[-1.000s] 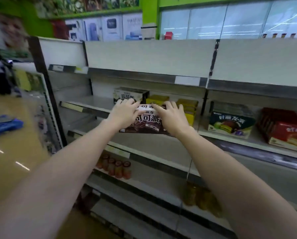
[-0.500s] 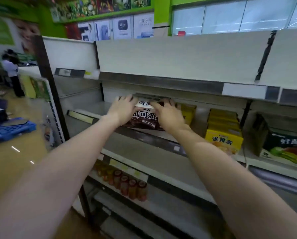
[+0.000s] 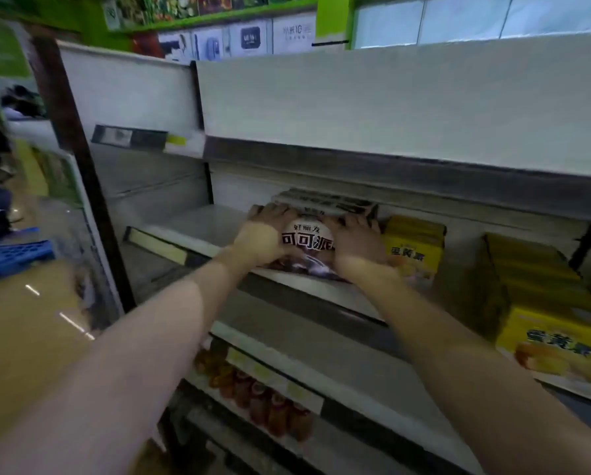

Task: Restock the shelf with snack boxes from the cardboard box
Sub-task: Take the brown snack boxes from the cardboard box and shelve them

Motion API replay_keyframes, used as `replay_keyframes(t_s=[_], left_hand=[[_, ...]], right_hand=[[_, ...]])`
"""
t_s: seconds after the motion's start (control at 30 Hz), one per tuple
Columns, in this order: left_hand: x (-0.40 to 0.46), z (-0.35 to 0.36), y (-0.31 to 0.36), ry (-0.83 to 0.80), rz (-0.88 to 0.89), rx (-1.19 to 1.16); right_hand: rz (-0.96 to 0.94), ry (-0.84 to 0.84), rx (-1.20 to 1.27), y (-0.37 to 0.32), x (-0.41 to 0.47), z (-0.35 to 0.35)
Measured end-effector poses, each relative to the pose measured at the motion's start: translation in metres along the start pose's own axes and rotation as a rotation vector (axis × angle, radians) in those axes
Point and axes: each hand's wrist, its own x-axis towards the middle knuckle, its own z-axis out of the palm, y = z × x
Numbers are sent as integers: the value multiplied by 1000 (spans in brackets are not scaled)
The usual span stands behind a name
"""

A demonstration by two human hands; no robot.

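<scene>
Head view: a brown snack box (image 3: 308, 246) sits on the shelf (image 3: 198, 231) near centre, long axis side to side, printed front facing the camera. The left hand (image 3: 261, 241) at its 9 o'clock and right hand (image 3: 357, 243) at 3 o'clock grip its ends, covering them. Its label reads 好丽友 可可派; the yellow boxes (image 3: 414, 248) at 3 o'clock are blurred

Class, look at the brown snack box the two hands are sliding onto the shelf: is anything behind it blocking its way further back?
Yes. A second box of the same brown kind lies directly behind the brown box, toward the shelf back. The left hand and right hand hold the front box; yellow boxes stand to its right.
</scene>
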Motion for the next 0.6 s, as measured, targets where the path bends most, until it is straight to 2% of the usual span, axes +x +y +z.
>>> replay_keyframes(t_s=[0.1,0.2,0.4,0.6], left_hand=[[2,21,-9,132,43,-24],[8,32,-19,231,87,-54],[30,30,-34,56,103,-100],[29,33,-42,73,159,-131]], right_hand=[[47,74,-46,-11,1,12],[106,77,-25,-18,9,19],[204,10,-46,-31,19,17],[337,-65,-66,-50,19,7]])
